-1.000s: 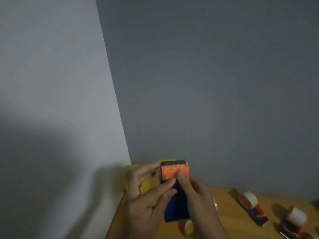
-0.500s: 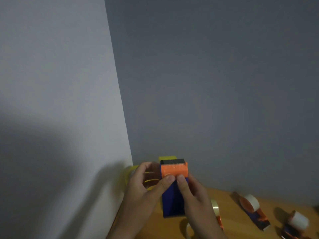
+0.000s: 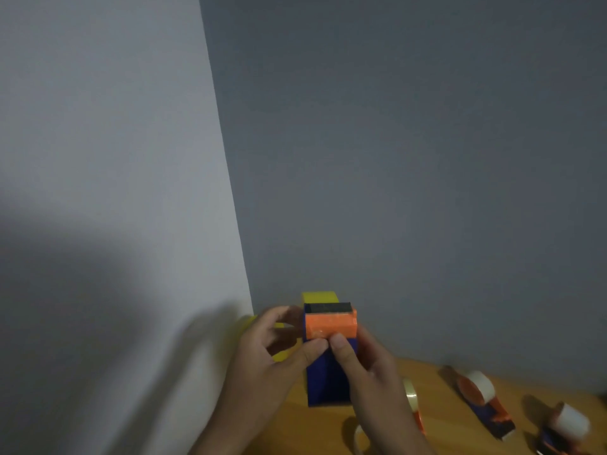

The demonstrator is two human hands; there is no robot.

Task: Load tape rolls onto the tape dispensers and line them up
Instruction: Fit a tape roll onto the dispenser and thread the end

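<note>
I hold a blue tape dispenser [image 3: 325,379] with an orange head [image 3: 330,325] up in front of the wall corner. My left hand [image 3: 272,359] grips its left side, thumb pressed on the lower edge of the orange head. My right hand [image 3: 371,372] grips the right side, its thumb beside the left thumb. A yellow tape roll [image 3: 318,297] shows behind the head, and more yellow [image 3: 279,356] shows past my left palm.
On the wooden table [image 3: 437,382] to the right lie two loaded dispensers with whitish rolls [image 3: 479,390] [image 3: 571,425]. A clear roll [image 3: 412,397] and another roll [image 3: 359,438] sit under my right wrist. Grey walls meet in a corner at the left.
My left fingers have drawn back to the dispenser's left side. Both thumbs have come together at the lower edge of the orange head. The view has shifted slightly.
</note>
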